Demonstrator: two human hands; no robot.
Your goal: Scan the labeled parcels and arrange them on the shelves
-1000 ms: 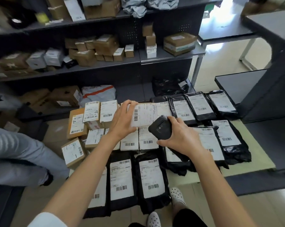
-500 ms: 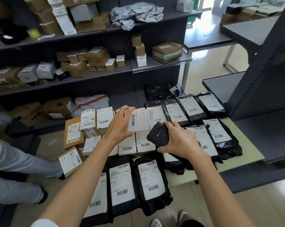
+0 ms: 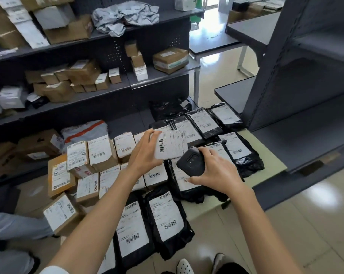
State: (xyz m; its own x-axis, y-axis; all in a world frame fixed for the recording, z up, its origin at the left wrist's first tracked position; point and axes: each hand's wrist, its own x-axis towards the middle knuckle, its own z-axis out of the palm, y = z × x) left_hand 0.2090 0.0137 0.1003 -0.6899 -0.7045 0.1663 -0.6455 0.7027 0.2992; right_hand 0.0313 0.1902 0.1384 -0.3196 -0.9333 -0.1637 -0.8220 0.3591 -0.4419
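Note:
My left hand (image 3: 145, 153) grips a small parcel with a white barcode label (image 3: 172, 144), holding it up above the pile with the label facing me. My right hand (image 3: 216, 173) grips a black handheld scanner (image 3: 190, 162), its head just below and right of that parcel. Beneath both hands lie several black poly-bag parcels (image 3: 167, 220) and brown cardboard boxes (image 3: 99, 153), all with white labels. The dark shelving (image 3: 100, 95) behind the pile carries several boxes.
A second dark shelf unit (image 3: 305, 107) with bare shelves stands close on the right. A pale green mat (image 3: 266, 155) lies under the bags. Another person's legs in grey trousers (image 3: 15, 226) are at the left. My shoes (image 3: 185, 266) show at the bottom edge.
The view has swung up and to the right, showing more of the shelves. My hands keep the parcel and scanner together; the parcel has tilted slightly.

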